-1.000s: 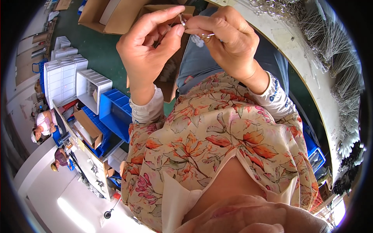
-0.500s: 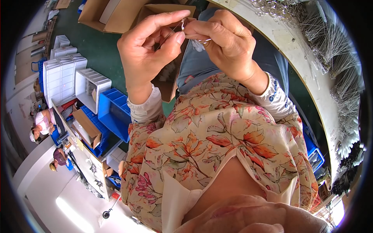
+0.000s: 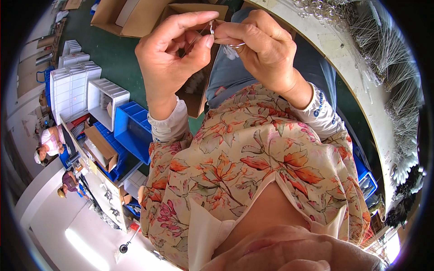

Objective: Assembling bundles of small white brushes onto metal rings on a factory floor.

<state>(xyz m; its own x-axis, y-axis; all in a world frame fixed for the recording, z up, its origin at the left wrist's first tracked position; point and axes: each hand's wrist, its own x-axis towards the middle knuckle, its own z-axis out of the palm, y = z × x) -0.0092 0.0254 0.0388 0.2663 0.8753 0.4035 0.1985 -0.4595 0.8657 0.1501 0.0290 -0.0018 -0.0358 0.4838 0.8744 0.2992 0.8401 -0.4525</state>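
Both hands are raised close together at the top of the head view. My left hand (image 3: 169,58) pinches a small shiny metal ring (image 3: 212,28) between thumb and forefinger, and a thin wire runs back toward its palm. My right hand (image 3: 269,49) is closed right beside it, fingertips at that ring. From its curled fingers sticks out a second shiny wire loop (image 3: 238,45). Below the right fingers hangs a tuft of white bristles (image 3: 230,52), as on a small wire brush; its link to the loop is hidden.
A pale worktable (image 3: 361,95) curves along the right, bearing piled thin wire brushes (image 3: 398,104) and loose metal rings (image 3: 316,9). Cardboard boxes (image 3: 108,18) lie ahead on the green floor. White crates (image 3: 74,90) and blue bins (image 3: 133,128) stand left, with two people beyond.
My hands have shifted only slightly and keep the same pinching grip. The wire loop under my right fingers shows a little more.
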